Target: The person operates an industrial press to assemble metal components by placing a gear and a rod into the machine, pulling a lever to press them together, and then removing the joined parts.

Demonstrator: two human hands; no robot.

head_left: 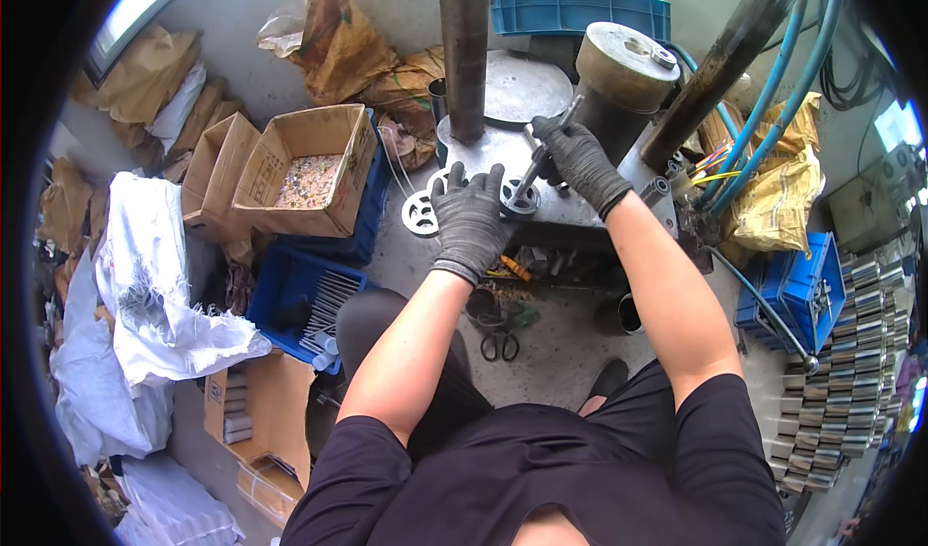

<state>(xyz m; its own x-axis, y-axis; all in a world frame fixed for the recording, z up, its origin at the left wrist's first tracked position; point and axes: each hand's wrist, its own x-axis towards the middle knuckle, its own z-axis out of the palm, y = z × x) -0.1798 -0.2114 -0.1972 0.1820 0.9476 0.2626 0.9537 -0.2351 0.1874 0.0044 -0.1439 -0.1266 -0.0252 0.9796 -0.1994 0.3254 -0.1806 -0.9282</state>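
Observation:
My right hand (578, 164), in a dark grey glove, is closed around a slanting metal rod (534, 166). The rod's lower end meets a round spoked metal disc (523, 198) on the front of the metal press table (570, 210). My left hand (469, 215), gloved the same way, lies with its fingers spread at the table's front edge. A second pale spoked disc (420, 215) shows beside its thumb side, and its fingers partly cover another light round part. Whether the left hand grips any of these is hidden.
Steel columns (464, 53) rise from the table, with a thick metal cylinder (626, 68) behind. Cardboard boxes (338, 174) and a blue crate of rods (280, 300) stand left. Blue hoses (788, 92), a blue bin (793, 290) and stacked metal cylinders (841, 372) are right. Scissors (499, 346) lie below.

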